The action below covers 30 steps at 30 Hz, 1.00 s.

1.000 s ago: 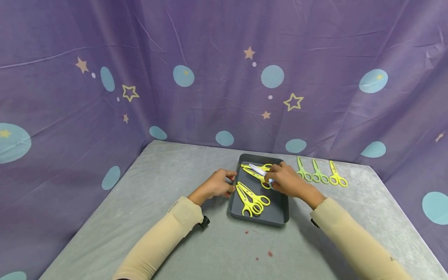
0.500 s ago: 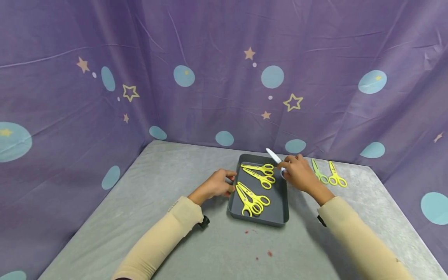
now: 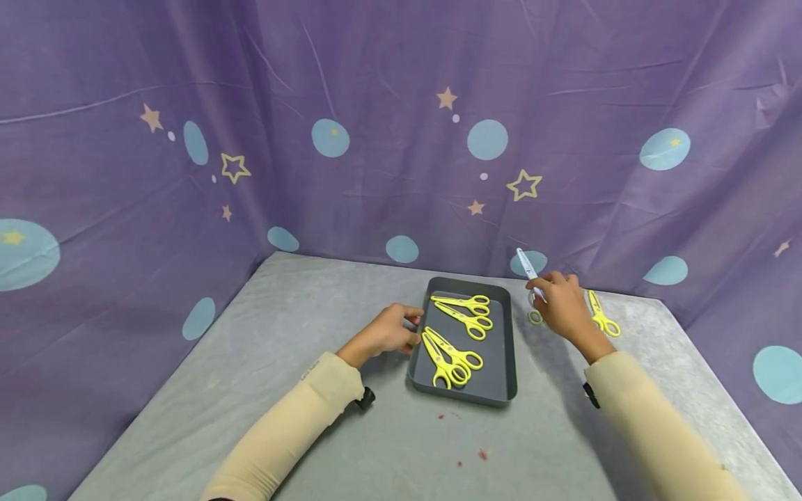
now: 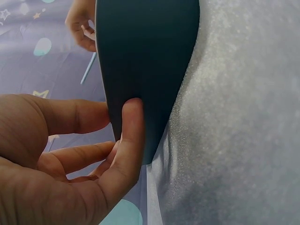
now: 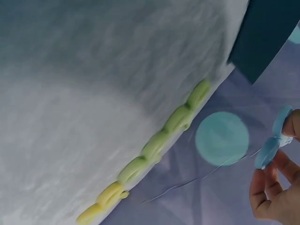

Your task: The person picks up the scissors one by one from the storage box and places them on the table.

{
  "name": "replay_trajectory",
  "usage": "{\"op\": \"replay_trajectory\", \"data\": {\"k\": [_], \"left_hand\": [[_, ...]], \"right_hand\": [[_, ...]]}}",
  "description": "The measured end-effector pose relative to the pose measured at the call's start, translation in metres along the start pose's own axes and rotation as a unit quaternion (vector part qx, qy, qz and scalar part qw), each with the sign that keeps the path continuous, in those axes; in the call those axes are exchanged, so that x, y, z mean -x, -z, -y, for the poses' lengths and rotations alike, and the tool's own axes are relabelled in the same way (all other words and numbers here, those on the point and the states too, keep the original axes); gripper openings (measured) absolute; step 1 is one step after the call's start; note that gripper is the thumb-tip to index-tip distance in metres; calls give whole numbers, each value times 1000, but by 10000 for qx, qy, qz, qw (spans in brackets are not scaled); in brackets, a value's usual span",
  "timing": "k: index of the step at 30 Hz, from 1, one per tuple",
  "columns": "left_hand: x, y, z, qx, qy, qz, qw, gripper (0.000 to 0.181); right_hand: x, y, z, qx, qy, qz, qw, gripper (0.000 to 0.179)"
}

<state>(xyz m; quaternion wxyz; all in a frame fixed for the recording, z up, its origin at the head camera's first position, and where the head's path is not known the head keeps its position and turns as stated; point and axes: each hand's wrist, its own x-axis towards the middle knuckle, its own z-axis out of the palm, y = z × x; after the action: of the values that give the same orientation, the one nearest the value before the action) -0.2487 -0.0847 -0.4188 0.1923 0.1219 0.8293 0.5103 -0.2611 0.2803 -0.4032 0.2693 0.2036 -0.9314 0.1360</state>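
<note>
Light blue scissors point upward in my right hand, beyond the tray's right side. In the right wrist view, fingers and thumb pinch their blue handles. My left hand rests its fingertips against the left rim of the dark grey tray. The left wrist view shows one finger lying along the tray's outer wall; other fingertips meet its edge. Several yellow scissors lie in the tray, spread along its left and far parts.
Yellow scissors stand in a row near the table's far right, with green scissors beside them in the right wrist view. My right hand partly covers this row in the head view. A purple curtain rises behind the grey table.
My right hand has lifted the light blue scissors out of the tray and carried them right, toward the row. My left hand has stayed at the tray's rim.
</note>
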Motion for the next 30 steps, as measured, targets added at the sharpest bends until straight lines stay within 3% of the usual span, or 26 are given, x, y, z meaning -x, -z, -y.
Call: {"op": "replay_trajectory", "data": {"k": [14,22,30], "left_hand": [[1,1,0,82,-13,41,10000,64],[1,0,0,142,-8,64,9999,64],[1,1,-1,116,-2,25,9999,64]], "right_hand": [[17,17,-53,167,-866,31,9961,24],[37,25,-80,277,-1438,309,9887,25],[48,32,-104,381,-1767,629,9815,26]]}}
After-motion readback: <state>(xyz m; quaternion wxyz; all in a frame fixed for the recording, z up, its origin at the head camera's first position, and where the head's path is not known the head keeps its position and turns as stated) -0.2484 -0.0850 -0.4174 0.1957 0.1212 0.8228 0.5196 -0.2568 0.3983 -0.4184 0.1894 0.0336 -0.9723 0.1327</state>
